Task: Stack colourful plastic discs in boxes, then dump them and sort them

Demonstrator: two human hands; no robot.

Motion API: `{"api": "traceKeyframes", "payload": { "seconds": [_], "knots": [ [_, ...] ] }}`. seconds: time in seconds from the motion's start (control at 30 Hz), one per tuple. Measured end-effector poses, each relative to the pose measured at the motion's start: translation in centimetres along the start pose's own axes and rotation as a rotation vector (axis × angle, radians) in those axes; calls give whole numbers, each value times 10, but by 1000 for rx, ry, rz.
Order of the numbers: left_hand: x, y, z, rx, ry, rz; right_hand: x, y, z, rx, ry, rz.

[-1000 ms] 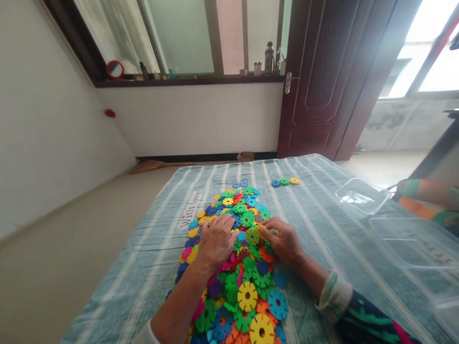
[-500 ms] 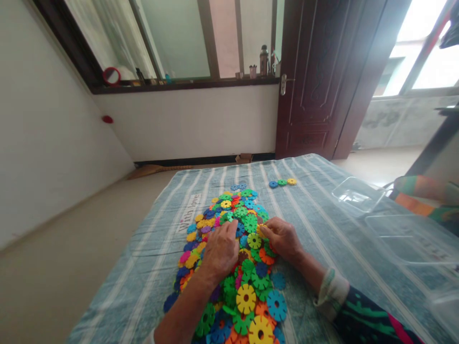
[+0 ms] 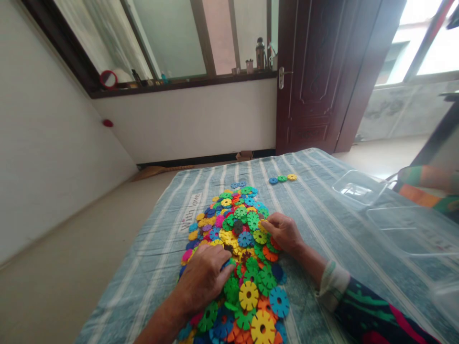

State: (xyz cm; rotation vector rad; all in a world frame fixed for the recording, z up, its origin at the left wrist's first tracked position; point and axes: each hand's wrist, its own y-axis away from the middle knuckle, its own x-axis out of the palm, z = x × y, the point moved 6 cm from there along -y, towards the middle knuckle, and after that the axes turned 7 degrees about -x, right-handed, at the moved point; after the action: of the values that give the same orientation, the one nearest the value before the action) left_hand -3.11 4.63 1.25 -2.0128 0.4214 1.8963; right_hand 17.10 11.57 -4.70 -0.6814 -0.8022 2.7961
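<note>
The hands work at two spots on one heap: the right hand (image 3: pixel 285 233) has thumb and forefinger pinched together on a yellow notched disc (image 3: pixel 263 225) at the heap's right edge, while the left hand (image 3: pixel 208 272) lies palm down with fingers loosely bent over its left side; a bit of blue shows by its fingertips, but whether it grips anything I cannot tell. The left hand has just drawn back toward the wearer, baring yellow and blue discs mid-heap, while the right hand has kept its pinch; the search, it seems, has moved to nearer pieces. The heap of coloured discs (image 3: pixel 251 267) runs lengthwise along a striped cloth (image 3: pixel 311 286). Beyond its far end lie two pale blue discs (image 3: pixel 238 185) and, farther right, a blue-green-yellow row (image 3: pixel 282 178). A clear container (image 3: pixel 358 188) stands well to the right.
</note>
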Motion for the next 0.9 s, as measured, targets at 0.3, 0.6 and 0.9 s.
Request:
{"api": "traceKeyframes", "payload": {
  "seconds": [0.3,0.6,0.9],
  "knots": [
    [0,-11,-2,-25,132,-175,-1,0,2,-4,-9,14],
    [17,-11,-9,16,138,-250,-3,0,1,18,12,43],
    [6,5,-14,98,202,-266,-3,-1,0,-2,19,61]
  ]
}}
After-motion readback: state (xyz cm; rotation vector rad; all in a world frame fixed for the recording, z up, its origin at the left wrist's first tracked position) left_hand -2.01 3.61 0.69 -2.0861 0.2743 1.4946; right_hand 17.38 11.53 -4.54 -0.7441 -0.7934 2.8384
